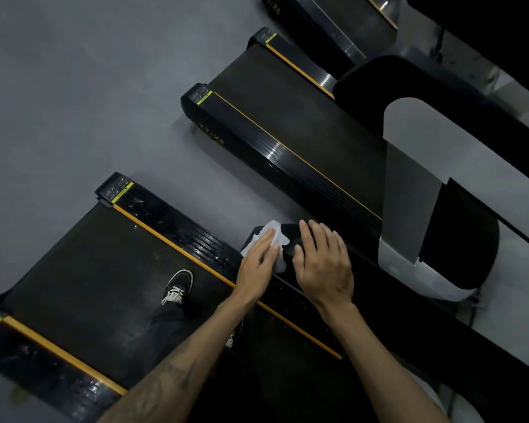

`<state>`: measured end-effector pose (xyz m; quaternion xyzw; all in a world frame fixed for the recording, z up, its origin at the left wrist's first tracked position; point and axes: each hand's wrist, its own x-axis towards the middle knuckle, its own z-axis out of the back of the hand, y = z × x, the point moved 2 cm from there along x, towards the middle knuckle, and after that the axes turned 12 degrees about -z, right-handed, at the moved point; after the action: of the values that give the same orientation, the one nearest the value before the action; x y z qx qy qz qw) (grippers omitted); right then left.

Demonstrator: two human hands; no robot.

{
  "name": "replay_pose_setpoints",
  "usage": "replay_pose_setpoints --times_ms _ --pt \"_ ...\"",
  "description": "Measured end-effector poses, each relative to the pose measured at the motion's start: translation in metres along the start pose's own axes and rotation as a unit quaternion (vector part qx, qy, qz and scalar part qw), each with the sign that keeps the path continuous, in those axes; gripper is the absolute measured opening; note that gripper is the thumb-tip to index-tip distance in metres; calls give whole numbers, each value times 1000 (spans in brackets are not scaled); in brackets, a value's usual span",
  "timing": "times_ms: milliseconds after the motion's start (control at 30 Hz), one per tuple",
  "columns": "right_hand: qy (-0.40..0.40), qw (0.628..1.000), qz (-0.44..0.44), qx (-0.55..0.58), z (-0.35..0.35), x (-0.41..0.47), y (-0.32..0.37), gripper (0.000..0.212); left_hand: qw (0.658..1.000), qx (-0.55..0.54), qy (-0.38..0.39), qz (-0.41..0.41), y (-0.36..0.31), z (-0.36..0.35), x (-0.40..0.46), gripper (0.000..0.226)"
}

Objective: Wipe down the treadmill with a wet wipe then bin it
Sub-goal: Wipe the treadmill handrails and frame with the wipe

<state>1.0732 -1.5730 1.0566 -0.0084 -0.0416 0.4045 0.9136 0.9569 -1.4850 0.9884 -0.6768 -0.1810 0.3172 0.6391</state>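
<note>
Careful: your left hand (258, 259) presses the wet wipe (274, 239) flat under straight fingers (266, 241) on the treadmill (177, 227) handrail; your right hand (322, 264) rests released beside it. Unpinched, the wipe may bunch or slide off.

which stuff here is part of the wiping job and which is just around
In the job:
wipe, pressed flat under the left hand
handrail being wiped, right hand resting on it
treadmill the person stands on

Just around:
next treadmill
third treadmill
floor
shoe
</note>
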Motion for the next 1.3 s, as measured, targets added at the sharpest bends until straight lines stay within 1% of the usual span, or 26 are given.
replay_pose_setpoints --times_ms 100,200,267,367,467,533,633,700,767,867,900,967,1067,1133,1167,1233,1300 --pt "-6 1000 2 -3 -1 0 -1 52 999 14 26 11 2 5 20 48" --pt "-12 1000 4 -2 -1 1 -1 52 996 34 28 75 16 11 31 50" --pt "-13 1000 3 -1 0 0 -1 52 995 32 -11 91 24 10 26 47" --pt "-17 1000 5 -3 -1 -1 -1 52 996 -11 -74 47 27 3 7 28" --pt "-19 1000 6 -2 -2 -1 -1 52 995 -53 -76 27 28 -1 8 34" --pt "-19 1000 8 -4 -3 0 -1 52 997 -49 -58 33 30 1 22 38" --pt "-26 1000 9 -2 -3 0 -2 51 995 -9 -13 95 39 8 43 49" --pt "-30 1000 8 -1 -3 -1 -1 51 991 25 -11 129 48 11 44 52" --pt "-34 999 7 0 -3 -2 -1 51 991 39 -37 121 49 10 35 48" --pt "-36 999 6 2 -3 -1 -1 51 994 -12 -68 83 44 4 22 31" --pt "-35 999 7 0 -4 -1 -1 51 995 -28 -67 67 42 2 22 32" --pt "-32 999 6 -2 -4 -1 -1 51 997 -42 -38 49 36 3 31 44" --pt "-34 999 4 -1 -4 -1 -1 51 996 -3 21 83 34 9 50 51" --pt "-31 999 5 -2 -4 -1 -1 51 993 28 34 110 35 11 55 56" --pt "-29 1000 6 -1 -4 -1 -1 51 991 33 30 125 37 11 53 57" --pt "-27 1000 5 4 -5 -1 -2 51 989 42 -3 142 41 11 43 59" --pt "-30 1000 4 9 -4 -1 -1 50 989 30 -39 137 47 15 28 63"
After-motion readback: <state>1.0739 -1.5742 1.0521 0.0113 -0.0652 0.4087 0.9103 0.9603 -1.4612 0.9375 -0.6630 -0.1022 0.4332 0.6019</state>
